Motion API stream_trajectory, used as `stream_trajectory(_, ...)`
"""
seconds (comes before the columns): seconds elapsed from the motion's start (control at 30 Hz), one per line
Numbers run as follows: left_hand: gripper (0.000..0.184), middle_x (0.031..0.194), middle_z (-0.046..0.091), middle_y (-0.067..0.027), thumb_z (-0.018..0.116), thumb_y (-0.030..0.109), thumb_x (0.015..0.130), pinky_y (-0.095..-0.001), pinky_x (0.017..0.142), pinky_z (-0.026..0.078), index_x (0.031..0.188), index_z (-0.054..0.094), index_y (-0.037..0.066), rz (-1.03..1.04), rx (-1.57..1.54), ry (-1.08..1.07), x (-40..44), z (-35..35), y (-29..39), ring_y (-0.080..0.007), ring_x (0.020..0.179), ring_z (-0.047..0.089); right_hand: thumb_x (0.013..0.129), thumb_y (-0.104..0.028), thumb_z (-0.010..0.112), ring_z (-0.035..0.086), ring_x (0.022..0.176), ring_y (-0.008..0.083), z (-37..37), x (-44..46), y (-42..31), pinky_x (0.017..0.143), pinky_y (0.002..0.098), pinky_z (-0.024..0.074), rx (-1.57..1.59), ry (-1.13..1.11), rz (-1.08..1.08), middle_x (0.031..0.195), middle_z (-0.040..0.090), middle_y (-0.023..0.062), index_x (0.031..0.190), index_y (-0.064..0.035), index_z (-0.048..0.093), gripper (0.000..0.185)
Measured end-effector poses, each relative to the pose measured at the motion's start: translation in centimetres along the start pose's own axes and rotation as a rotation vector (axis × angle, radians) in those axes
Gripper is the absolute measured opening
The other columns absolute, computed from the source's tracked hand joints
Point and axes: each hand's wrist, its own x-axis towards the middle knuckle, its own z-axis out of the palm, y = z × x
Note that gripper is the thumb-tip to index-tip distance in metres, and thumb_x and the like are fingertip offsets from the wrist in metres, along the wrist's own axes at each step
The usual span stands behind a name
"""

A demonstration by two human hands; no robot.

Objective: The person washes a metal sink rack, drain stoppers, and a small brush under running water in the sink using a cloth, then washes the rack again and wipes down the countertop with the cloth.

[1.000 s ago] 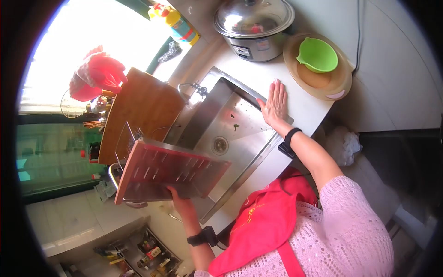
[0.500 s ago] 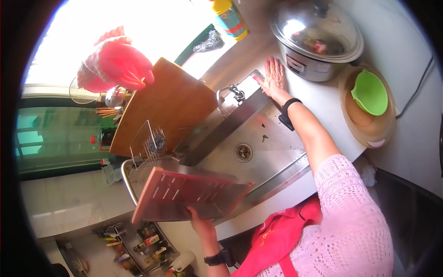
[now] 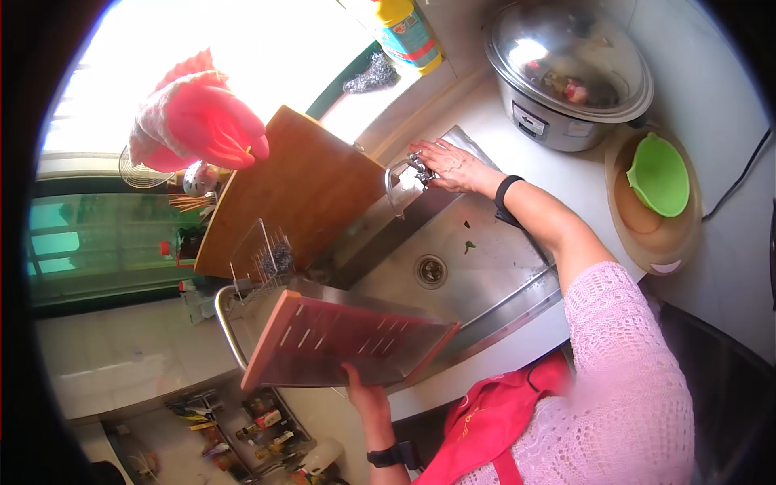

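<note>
My left hand (image 3: 365, 392) grips the lower edge of a slotted rectangular board (image 3: 347, 339) with reddish-brown end strips, its thumb over the near face. The board is tilted over the left part of a steel sink (image 3: 485, 242). At the back of the sink, my right hand (image 3: 453, 166) lies over the metal faucet (image 3: 422, 170), fingers stretched out and touching its top. Small green scraps (image 3: 469, 246) lie in the basin near the round drain (image 3: 431, 272).
A wooden board (image 3: 295, 190) leans behind the sink, with pink gloves (image 3: 206, 121) beside it. A lidded cooker (image 3: 558, 125) and a green bowl (image 3: 659, 176) on a tray stand at the right. An open drawer (image 3: 234, 436) holds bottles at lower left.
My right hand has moved from the countertop beside the sink, along its edge, onto the faucet. My left hand still holds the slotted board. The whole view has shifted.
</note>
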Motion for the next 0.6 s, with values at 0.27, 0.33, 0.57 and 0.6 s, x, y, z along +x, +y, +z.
stream_trajectory(0.27, 0.049, 0.125, 0.05, -0.0037, 0.054, 0.039, 0.095, -0.0428, 0.1, 0.037, 0.135, 0.039, 0.016, 0.047, 0.005, -0.01, -0.5, 1.8, 1.7, -0.0206, 0.116, 0.048, 0.078, -0.015, 0.064, 0.024, 0.141, 0.0235, 0.7, -2.0, -1.7, 0.115, 0.042, 0.0218, -0.078, -0.028, 0.151, 0.15, 0.029, 0.01, 0.143, -0.004, 0.03, 0.075)
stream_trajectory(0.33, 0.051, 0.127, 0.05, -0.0041, 0.054, 0.039, 0.095, -0.0429, 0.101, 0.037, 0.137, 0.038, 0.015, 0.056, -0.013, 0.024, -0.9, 2.3, 2.0, -0.0209, 0.118, 0.047, 0.08, -0.007, 0.056, 0.029, 0.139, 0.0231, 0.9, -2.9, -1.9, 0.114, 0.0391, 0.0254, -0.14, -0.044, 0.162, 0.149, 0.032, 0.0097, 0.143, -0.0046, 0.032, 0.067)
stream_trajectory(0.57, 0.052, 0.129, 0.049, -0.0045, 0.051, 0.038, 0.096, -0.0417, 0.102, 0.037, 0.139, 0.036, 0.014, 0.098, -0.033, -0.071, -1.1, 1.6, 2.2, -0.0207, 0.119, 0.046, 0.084, -0.004, 0.045, 0.045, 0.127, 0.0237, 2.7, -4.6, -4.2, 0.106, 0.0345, 0.0368, -0.267, 0.265, 0.187, 0.137, 0.047, 0.012, 0.129, 0.001, 0.048, 0.045)
stream_trajectory(0.6, 0.052, 0.129, 0.049, -0.0046, 0.051, 0.038, 0.096, -0.0417, 0.102, 0.037, 0.139, 0.036, 0.013, 0.098, -0.047, -0.099, -1.1, 1.3, 2.2, -0.0206, 0.119, 0.047, 0.085, -0.005, 0.044, 0.043, 0.129, 0.0235, 2.8, -4.8, -4.7, 0.107, 0.0349, 0.0353, -0.288, 0.257, 0.195, 0.138, 0.046, 0.0127, 0.131, 0.0017, 0.047, 0.046)
